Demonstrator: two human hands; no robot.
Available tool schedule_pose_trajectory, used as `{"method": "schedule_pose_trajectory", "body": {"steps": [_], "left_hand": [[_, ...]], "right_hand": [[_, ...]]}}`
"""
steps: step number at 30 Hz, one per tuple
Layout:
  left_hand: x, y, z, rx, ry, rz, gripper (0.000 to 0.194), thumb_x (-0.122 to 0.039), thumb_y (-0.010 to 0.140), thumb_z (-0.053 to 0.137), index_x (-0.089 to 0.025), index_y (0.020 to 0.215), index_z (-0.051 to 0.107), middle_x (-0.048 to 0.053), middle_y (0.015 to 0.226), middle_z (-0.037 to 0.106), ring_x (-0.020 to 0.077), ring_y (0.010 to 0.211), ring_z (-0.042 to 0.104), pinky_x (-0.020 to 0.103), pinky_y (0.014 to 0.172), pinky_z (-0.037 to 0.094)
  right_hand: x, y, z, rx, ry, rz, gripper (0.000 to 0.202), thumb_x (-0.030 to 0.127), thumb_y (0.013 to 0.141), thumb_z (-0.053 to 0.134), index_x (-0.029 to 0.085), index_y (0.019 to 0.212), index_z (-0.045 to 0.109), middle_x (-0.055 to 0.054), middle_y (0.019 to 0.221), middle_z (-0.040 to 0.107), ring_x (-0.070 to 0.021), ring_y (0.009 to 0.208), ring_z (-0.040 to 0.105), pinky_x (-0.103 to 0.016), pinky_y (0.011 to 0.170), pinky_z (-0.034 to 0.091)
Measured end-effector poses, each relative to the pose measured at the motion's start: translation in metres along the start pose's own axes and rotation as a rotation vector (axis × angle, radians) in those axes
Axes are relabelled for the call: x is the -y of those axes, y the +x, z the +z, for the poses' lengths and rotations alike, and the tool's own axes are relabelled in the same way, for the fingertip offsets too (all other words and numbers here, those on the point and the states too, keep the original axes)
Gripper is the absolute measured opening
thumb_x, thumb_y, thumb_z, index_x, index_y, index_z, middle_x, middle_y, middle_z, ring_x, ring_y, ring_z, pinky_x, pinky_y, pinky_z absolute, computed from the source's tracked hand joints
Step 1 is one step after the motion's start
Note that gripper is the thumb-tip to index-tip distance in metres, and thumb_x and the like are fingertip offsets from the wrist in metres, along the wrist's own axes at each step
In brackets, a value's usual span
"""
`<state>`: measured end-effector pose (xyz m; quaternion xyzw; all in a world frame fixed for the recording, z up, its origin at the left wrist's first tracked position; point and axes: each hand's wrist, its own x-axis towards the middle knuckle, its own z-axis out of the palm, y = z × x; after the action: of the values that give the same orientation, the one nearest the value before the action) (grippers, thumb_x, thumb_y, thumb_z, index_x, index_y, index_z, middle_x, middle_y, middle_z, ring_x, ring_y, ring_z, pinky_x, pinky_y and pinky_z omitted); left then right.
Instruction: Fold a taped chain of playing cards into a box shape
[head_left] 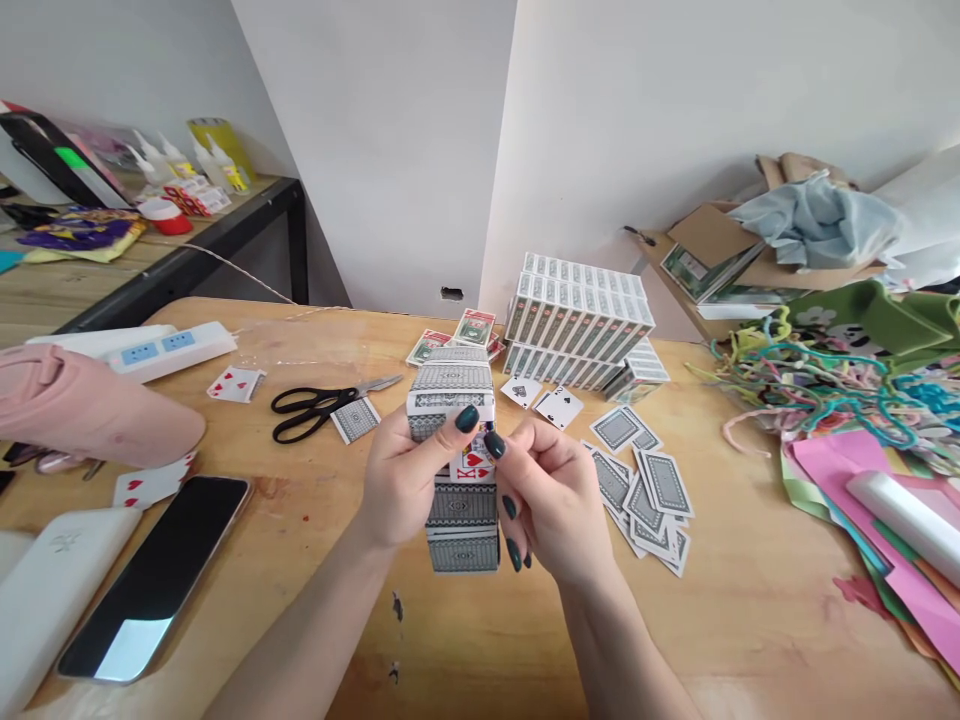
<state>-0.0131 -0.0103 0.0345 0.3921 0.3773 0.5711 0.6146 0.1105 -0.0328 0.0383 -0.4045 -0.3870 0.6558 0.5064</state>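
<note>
A strip of joined, folded playing cards (461, 500) with grey patterned backs hangs upright over the middle of the table. My left hand (409, 475) is closed around its left side, thumb lying across the front. One king of hearts card (471, 468) faces me in the middle of the strip. My right hand (551, 490) pinches the right edge of that card between thumb and fingers. Loose grey-backed cards (651, 500) lie spread to the right of my right hand. Black-handled scissors (315, 400) rest on the table left of the strip, partly over a face-down card (355, 420).
Stacked card boxes (581, 315) stand at the back, with red card packs (474, 327) beside them. At left are a pink bottle (97, 405), a power strip (169, 350) and a phone (157, 580). Pipe cleaners (832, 380) and coloured sheets (862, 500) lie at right.
</note>
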Motion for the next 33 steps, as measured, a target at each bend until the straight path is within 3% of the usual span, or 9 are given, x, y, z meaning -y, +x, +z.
{"method": "schedule_pose_trajectory", "body": {"steps": [10,16,22,27,33], "left_hand": [[-0.003,0.007,0.001,-0.127,-0.116,-0.038,0.025,-0.039,0.067,0.073,-0.017,0.074,0.063,0.001,0.064,0.065,0.0183,0.058,0.063,0.028,0.053,0.048],[0.001,0.009,-0.002,-0.101,-0.082,0.003,0.022,-0.036,0.071,0.073,-0.017,0.075,0.064,-0.002,0.061,0.061,0.0123,0.052,0.056,0.024,0.051,0.045],[0.010,0.009,0.002,-0.081,-0.102,-0.024,0.019,-0.033,0.072,0.073,-0.017,0.074,0.063,-0.003,0.064,0.060,0.0110,0.056,0.055,0.023,0.054,0.043],[0.009,0.009,0.002,-0.110,-0.135,-0.024,0.019,-0.030,0.068,0.076,-0.017,0.075,0.064,-0.003,0.064,0.061,0.0121,0.056,0.057,0.023,0.054,0.044],[0.006,0.008,0.004,-0.097,-0.206,-0.054,0.024,-0.033,0.066,0.077,-0.015,0.077,0.064,-0.002,0.060,0.059,0.0109,0.049,0.055,0.022,0.047,0.044]], "right_hand": [[0.003,0.002,-0.001,0.073,-0.085,0.091,0.019,0.031,0.077,0.062,0.018,0.072,0.049,0.011,0.036,0.049,-0.0061,0.020,0.042,-0.010,0.020,0.022],[0.005,0.004,-0.007,0.088,-0.113,0.038,0.020,0.035,0.080,0.060,0.016,0.084,0.056,0.005,0.051,0.061,-0.0087,0.028,0.053,-0.013,0.023,0.036],[-0.002,0.007,0.000,-0.045,-0.048,0.018,0.018,0.030,0.077,0.062,0.017,0.072,0.051,0.011,0.038,0.050,-0.0029,0.019,0.036,-0.010,0.020,0.022],[-0.005,0.009,0.001,-0.026,-0.044,0.053,0.011,0.021,0.070,0.058,0.019,0.076,0.048,0.012,0.035,0.049,-0.0054,0.018,0.038,-0.010,0.019,0.021],[0.003,0.005,-0.004,0.038,-0.128,0.102,0.017,0.018,0.067,0.055,0.020,0.083,0.047,0.013,0.038,0.050,-0.0058,0.019,0.037,-0.012,0.020,0.022]]}}
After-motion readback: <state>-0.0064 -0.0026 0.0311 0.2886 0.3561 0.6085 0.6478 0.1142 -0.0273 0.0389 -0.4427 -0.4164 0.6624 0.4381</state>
